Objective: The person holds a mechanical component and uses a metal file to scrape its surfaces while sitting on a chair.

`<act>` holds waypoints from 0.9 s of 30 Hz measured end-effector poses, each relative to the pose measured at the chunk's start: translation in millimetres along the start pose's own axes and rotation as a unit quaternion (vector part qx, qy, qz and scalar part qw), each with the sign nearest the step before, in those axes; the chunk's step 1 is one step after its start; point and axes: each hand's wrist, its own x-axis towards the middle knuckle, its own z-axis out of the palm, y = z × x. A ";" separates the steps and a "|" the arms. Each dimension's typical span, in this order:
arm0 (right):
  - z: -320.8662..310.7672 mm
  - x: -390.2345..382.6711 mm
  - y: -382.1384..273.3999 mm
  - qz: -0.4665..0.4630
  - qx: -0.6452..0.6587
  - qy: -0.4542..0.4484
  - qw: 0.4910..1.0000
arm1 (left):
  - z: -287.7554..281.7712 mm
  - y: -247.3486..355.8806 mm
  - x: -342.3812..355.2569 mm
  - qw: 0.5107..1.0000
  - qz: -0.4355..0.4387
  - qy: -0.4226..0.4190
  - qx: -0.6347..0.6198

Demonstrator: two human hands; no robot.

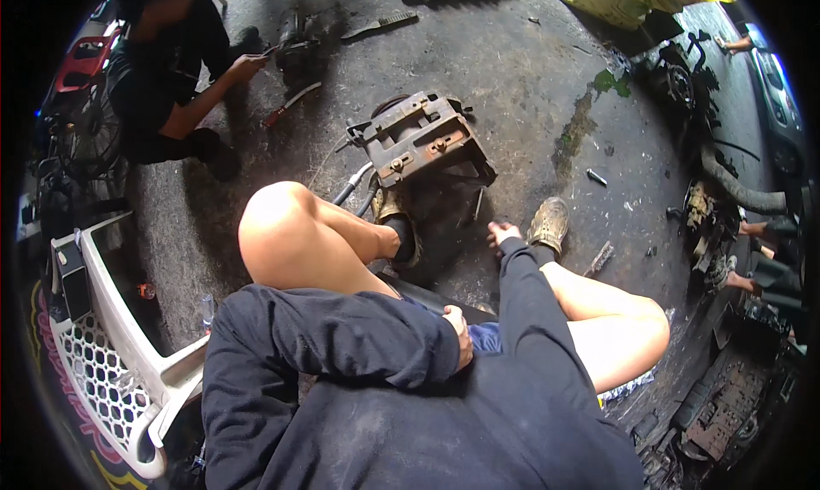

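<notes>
My left hand (459, 336) rests in my lap against blue shorts (487, 338). Its fingertips are tucked out of sight, so its grip cannot be read. Reaching down by my right shoe (549, 223), my right hand (506, 234) has its fingers apart, with nothing visible in them. Ahead of it and to the left stands a rusty metal frame (427, 140) with bolts and slotted plates, close to my left shoe (391, 208). A thin metal rod (478, 203) shows below the frame's edge, near my right fingers but apart from them.
A co-worker (162, 80) crouches at the far left by a dark metal part (295, 42). A red-handled tool (290, 104), a brush (378, 26) and a bolt (596, 177) lie on the floor. A white plastic chair (128, 319) stands left; greasy engine parts (717, 405) lie right.
</notes>
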 end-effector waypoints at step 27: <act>-170.7 20.3 15.2 0.012 0.329 0.058 0.943 | -19.5 -30.9 -36.5 0.990 -0.069 -0.114 -0.040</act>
